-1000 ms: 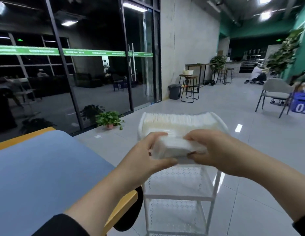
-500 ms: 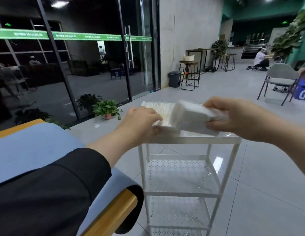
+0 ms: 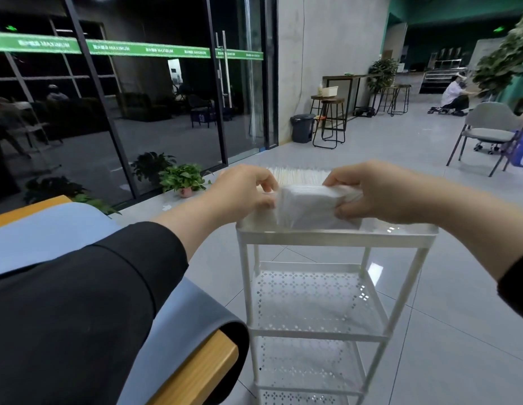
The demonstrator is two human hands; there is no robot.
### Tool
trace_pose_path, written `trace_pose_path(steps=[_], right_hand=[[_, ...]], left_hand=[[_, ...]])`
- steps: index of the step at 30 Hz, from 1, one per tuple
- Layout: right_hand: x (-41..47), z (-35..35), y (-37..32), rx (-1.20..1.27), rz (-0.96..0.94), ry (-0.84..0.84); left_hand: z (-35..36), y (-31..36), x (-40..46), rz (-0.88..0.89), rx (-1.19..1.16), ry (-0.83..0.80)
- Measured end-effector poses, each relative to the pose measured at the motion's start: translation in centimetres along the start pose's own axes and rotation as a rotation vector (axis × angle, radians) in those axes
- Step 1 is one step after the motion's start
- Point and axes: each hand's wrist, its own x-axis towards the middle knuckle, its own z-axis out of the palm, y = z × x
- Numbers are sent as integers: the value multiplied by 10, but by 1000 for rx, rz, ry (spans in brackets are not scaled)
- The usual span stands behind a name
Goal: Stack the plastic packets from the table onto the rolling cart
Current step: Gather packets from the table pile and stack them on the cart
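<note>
Head view: left hand (image 3: 242, 190) and right hand (image 3: 377, 191) pinch the ends of one plastic packet (image 3: 305, 204) over the rolling cart's top tray (image 3: 336, 233). Lower level, square against packet row (image 3: 298, 172), release both together.

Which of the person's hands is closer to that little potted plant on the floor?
Left. The left hand is just right of the potted plant; the right hand is farther right, past the packet.

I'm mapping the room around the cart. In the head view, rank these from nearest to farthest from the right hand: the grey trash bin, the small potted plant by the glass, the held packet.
From the right hand:
1. Held packet, in its grip over the cart's top shelf.
2. Small potted plant, left, on the floor by the glass.
3. Grey trash bin, far back against the concrete wall.
</note>
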Motion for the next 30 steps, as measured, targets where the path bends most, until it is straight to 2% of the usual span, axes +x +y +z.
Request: trace_pose_path(steps=[6,11,13,16,20,23,30], right_hand=[[12,12,-5,-77,21,23],[14,31,-8,-3,-66,78],[17,38,-11,-3,-85,104],[20,48,-15,10,-91,170],[20,55,-16,13,-101,248],[20,56,-16,10,-105,254],[25,59,-16,-1,-128,326]], left_hand=[[-6,-1,0,-16,-103,-93],[-4,2,-19,-18,-388,-10],[7,0,-25,-4,-353,-19],[23,-5,-29,81,-172,32],[25,-8,-31,79,-216,23],[21,-11,-29,70,-131,-4],[9,-14,-25,58,-91,15]])
